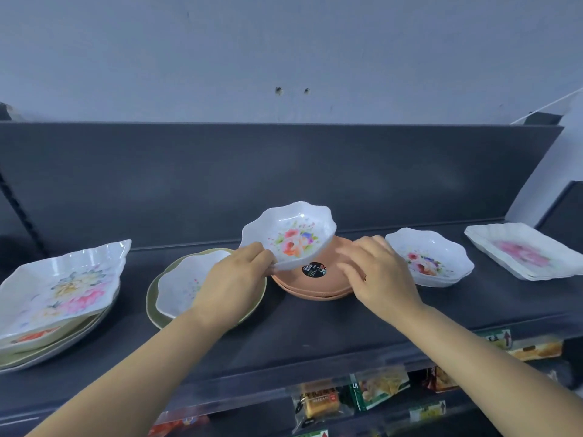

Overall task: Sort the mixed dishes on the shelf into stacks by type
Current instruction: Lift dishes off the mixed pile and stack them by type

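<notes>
My left hand [235,279] grips the near rim of a white scalloped floral bowl [291,236] and holds it tilted above a stack of orange round plates [312,287]. My right hand [377,272] hovers with fingers spread over the right side of that orange stack, holding nothing. Another white floral bowl [179,285] rests on a green round plate [154,310] to the left. A stack of matching floral bowls [429,258] sits to the right of my right hand.
A leaning pile of square floral plates and oval plates [60,291] fills the shelf's left end. White rectangular floral plates [523,250] are stacked at the far right. The dark shelf [315,335] has a back panel; packaged snacks [378,387] hang below its front edge.
</notes>
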`<state>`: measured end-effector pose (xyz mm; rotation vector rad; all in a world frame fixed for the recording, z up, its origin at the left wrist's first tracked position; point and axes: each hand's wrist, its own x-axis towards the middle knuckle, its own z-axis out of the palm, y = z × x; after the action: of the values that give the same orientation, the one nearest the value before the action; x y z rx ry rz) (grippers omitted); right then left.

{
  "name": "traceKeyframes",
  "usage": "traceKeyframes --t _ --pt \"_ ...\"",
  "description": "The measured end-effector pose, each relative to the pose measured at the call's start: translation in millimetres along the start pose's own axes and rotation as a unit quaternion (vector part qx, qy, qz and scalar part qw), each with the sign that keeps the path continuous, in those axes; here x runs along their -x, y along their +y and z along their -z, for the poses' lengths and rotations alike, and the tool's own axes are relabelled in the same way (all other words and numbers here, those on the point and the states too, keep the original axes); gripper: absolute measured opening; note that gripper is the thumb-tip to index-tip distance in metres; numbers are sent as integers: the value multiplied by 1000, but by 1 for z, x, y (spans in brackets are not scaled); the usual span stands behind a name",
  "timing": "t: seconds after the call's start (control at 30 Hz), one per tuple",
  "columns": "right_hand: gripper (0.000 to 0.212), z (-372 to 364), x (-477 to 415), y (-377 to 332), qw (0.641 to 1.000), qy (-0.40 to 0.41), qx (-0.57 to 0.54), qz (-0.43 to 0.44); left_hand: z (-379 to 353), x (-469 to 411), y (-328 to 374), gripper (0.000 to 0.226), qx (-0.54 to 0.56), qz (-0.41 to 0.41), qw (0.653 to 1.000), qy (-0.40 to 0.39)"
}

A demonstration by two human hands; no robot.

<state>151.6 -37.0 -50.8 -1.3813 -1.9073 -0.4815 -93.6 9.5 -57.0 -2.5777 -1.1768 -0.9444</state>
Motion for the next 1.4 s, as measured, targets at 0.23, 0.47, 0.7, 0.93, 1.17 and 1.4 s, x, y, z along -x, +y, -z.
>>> traceKeyframes --t 0.23,0.47,0.7,0.93,1.17,1.4 --pt "50 4 1 9 991 -41 73 108 -14 -17 27 8 -11 -92 995 -36" --pt "15 20 20 42 993 -42 80 73 -32 -47 58 19 22 -135 991 2" --pt "12 41 29 96 988 -46 144 -33 -54 -50 76 41 51 -36 987 -150" --pt "36 41 40 132 965 -150 176 -125 -70 -46 81 25 -19 12 949 -315" --pt "31 42 44 141 953 -205 164 -149 -66 -51 85 25 -47 16 939 -340" --pt "36 56 48 147 949 -244 163 -115 -66 -52 89 24 -49 31 937 -345"
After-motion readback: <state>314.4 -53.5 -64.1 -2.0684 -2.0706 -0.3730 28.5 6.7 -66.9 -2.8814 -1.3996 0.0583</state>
